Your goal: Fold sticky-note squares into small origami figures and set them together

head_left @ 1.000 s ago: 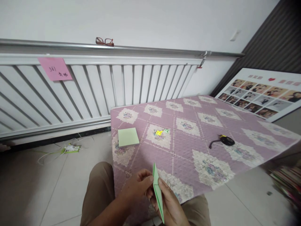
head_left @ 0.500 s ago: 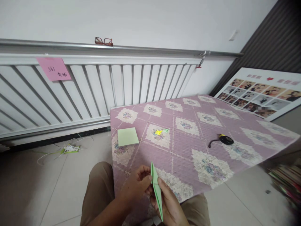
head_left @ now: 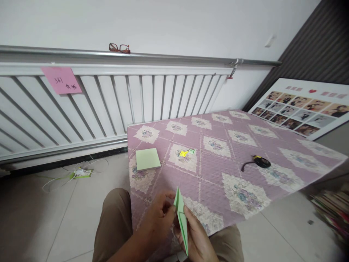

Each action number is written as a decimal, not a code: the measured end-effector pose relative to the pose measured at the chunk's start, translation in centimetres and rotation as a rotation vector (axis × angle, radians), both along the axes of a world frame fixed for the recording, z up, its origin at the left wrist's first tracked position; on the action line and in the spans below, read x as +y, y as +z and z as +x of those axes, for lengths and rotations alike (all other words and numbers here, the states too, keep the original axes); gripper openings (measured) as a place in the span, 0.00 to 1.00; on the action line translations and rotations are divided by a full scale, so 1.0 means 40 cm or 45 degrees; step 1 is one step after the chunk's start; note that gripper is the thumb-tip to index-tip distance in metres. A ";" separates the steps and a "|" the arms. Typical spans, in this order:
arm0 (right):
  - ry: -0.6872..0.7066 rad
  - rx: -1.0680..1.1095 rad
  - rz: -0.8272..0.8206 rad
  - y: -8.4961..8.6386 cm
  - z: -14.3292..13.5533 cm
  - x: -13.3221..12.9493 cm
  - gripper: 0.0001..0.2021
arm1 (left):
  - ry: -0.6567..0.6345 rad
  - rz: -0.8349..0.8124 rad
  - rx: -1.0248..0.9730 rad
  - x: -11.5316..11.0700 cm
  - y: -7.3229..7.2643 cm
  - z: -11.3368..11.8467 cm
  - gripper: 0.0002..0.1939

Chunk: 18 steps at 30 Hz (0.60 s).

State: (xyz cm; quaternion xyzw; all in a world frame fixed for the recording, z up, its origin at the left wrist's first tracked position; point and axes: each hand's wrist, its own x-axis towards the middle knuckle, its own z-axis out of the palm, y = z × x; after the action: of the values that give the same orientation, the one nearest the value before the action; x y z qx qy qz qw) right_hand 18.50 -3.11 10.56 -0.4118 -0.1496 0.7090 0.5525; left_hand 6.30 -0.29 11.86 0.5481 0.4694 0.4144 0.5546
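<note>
Seated at table under mauve cloth with white floral diamonds [head_left: 212, 171], far edge along white ribbed radiator [head_left: 159, 98]. Holding folded light-green paper [head_left: 183, 227] at near edge: pinched by left hand [head_left: 160, 215], gripped between thumb and fingers of right hand [head_left: 196, 236]. With pale-green square paper pad [head_left: 148, 159] at left, tiny yellow folded paper [head_left: 183, 154] beside tiny green one [head_left: 192, 151] farther in, black rounded object with yellow patch [head_left: 262, 162] at right.

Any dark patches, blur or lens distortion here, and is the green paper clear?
Head view: the floor is dark at lower left. Head view: the slats of the radiator fan out upward, probably wide-lens stretch. Head view, right edge: the stack looks smeared. Head view, bottom centre: the green paper is fairly clear, without strong glare.
</note>
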 end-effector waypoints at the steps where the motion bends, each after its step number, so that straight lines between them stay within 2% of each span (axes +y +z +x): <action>1: -0.004 0.012 -0.029 -0.002 0.001 0.001 0.14 | -0.015 0.073 0.044 0.000 0.003 -0.003 0.11; 4: -0.039 0.013 -0.068 -0.007 0.005 0.005 0.16 | -0.083 0.259 0.116 0.005 0.015 -0.011 0.07; 6: -0.086 -0.008 -0.068 -0.007 0.008 0.007 0.17 | -0.118 0.271 0.150 0.009 0.020 -0.015 0.08; 9: -0.131 -0.066 -0.050 -0.003 0.009 0.007 0.17 | -0.127 0.216 0.194 0.014 0.020 -0.015 0.09; 13: -0.119 -0.173 0.017 -0.002 0.006 0.001 0.16 | -0.055 0.106 0.231 0.021 0.019 -0.011 0.12; 18: -0.125 -0.439 0.072 -0.008 0.011 -0.005 0.17 | -0.031 -0.092 0.099 0.023 0.021 -0.010 0.13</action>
State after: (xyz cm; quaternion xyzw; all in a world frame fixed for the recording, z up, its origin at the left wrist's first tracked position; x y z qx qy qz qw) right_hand 18.95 -3.31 10.24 -0.5185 -0.2416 0.5955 0.5640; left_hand 5.91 0.63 12.70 0.5490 0.4985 0.3689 0.5603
